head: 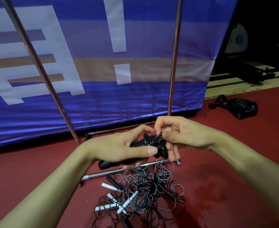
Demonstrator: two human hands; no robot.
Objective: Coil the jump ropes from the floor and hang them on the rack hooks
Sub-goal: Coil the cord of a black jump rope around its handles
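Presently, item one: my left hand [119, 148] grips a black jump rope [149, 142], fingers curled round the handles, thumb laid flat along the wound cord. Item two: my right hand [181, 137] pinches the last black loops at the bundle's end, fingertips closed on cord. Step in hand, as I judge it: finishing the wrap on this one rope; next calls for tucking the loose end, then lifting the coil to a hook, none of which shows in view. Item three: the rack [174, 63], two upright poles and a floor bar, bears nothing I can see. Item four: tangled ropes [143, 193], black and grey with white handles, heaped on the red floor [234, 186] below my hands. Containers: a black bag [240, 107] far right, contents hidden.
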